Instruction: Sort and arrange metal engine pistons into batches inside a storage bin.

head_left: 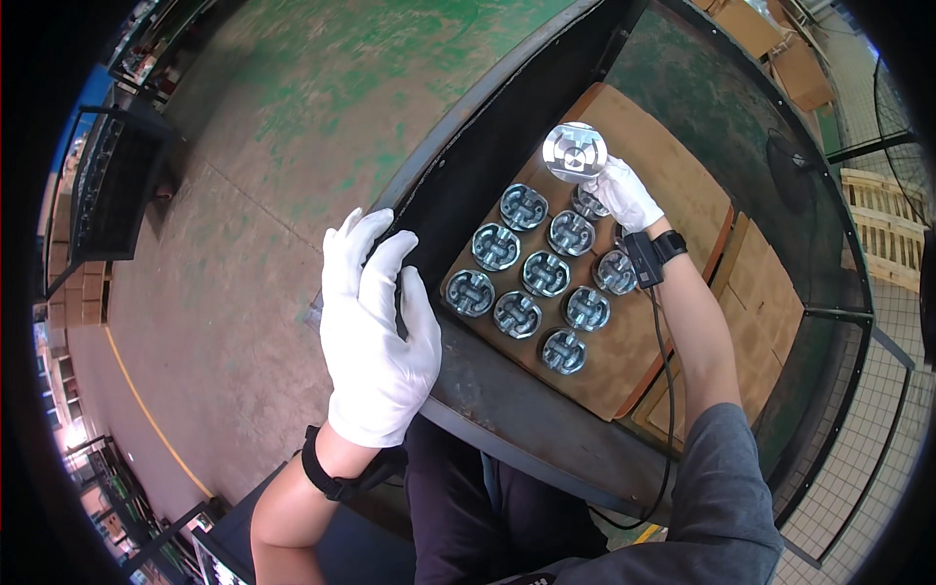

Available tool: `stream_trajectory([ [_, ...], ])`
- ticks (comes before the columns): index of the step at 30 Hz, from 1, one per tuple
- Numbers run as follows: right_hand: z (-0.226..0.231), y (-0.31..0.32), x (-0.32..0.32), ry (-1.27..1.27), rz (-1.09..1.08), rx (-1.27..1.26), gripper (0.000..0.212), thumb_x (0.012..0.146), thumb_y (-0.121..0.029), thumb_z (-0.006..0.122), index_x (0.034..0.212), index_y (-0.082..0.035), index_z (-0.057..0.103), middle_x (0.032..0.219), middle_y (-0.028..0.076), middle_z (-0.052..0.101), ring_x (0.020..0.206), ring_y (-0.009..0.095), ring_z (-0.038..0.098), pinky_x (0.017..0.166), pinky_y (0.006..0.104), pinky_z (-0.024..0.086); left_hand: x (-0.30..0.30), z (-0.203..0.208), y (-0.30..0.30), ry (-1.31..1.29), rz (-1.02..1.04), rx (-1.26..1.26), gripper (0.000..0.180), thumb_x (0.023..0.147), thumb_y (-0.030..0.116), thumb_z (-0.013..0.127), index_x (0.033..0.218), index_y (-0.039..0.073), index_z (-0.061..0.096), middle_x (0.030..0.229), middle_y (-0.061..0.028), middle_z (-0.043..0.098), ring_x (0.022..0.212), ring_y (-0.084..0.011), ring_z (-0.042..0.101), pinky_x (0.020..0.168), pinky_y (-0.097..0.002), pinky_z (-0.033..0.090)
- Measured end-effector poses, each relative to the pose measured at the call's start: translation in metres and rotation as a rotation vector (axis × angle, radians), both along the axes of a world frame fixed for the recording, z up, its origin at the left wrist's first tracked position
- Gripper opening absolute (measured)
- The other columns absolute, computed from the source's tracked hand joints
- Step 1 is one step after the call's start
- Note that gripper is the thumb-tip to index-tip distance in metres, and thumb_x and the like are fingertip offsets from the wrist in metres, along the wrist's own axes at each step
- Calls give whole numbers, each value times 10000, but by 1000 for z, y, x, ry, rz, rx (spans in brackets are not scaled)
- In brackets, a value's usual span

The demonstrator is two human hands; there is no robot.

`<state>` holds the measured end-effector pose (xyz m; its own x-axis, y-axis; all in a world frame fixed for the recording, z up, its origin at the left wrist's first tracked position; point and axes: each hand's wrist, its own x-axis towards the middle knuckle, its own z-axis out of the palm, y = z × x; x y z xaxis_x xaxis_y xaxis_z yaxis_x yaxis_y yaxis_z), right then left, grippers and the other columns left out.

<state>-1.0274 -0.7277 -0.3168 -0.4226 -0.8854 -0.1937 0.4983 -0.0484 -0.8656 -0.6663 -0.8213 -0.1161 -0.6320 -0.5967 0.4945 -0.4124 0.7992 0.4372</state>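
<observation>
My right hand (624, 195), in a white glove, grips a shiny metal piston (574, 152) by its edge, its round machined crown facing up. It is over the far end of several pistons (545, 274) standing in staggered rows, their hollow pin-boss sides up. These rest on a brown cardboard sheet (673, 161) inside a dark metal bin (526, 400). My left hand (375, 331), also white-gloved, is raised outside the bin's left wall with fingers apart and nothing in it.
A second cardboard piece (756, 312) lies in the bin's right part. Cardboard boxes (799, 73) and a wooden pallet (882, 224) stand beyond the bin. A black cable (669, 390) runs from my right wrist device (643, 258) across the bin's near rim. A dark rack (102, 185) is at far left.
</observation>
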Motion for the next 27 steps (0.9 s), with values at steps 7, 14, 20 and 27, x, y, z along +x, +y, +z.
stream_trajectory([
  [7,-6,-3,-4,34,22,61,236,1002,-157,544,1168,-9,624,910,-11,619,730,57,548,639,207,474,1,0,0,-6,4,-19,360,784,-110,605,1123,10,605,1215,-193,583,1207,-430,548,1089,-545,392],
  [14,-16,-6,-3,30,53,117,223,1014,-145,528,1163,-17,634,904,-14,618,766,52,544,635,196,455,0,1,-1,5,0,-5,376,774,-114,613,1126,18,605,1210,-185,586,1207,-424,553,1088,-540,395],
  [20,-19,-11,-7,258,-48,292,278,960,-183,620,1150,16,658,932,57,661,806,112,614,734,260,510,-1,0,-1,28,-13,6,388,772,-117,613,1132,27,602,1208,-181,586,1205,-425,555,1088,-538,396],
  [27,-24,-55,31,1573,62,915,388,880,-376,694,999,-7,723,1091,193,693,965,360,690,854,427,552,0,-4,-2,35,-5,6,388,766,-121,617,1124,28,602,1201,-182,586,1195,-430,558,1074,-528,412],
])
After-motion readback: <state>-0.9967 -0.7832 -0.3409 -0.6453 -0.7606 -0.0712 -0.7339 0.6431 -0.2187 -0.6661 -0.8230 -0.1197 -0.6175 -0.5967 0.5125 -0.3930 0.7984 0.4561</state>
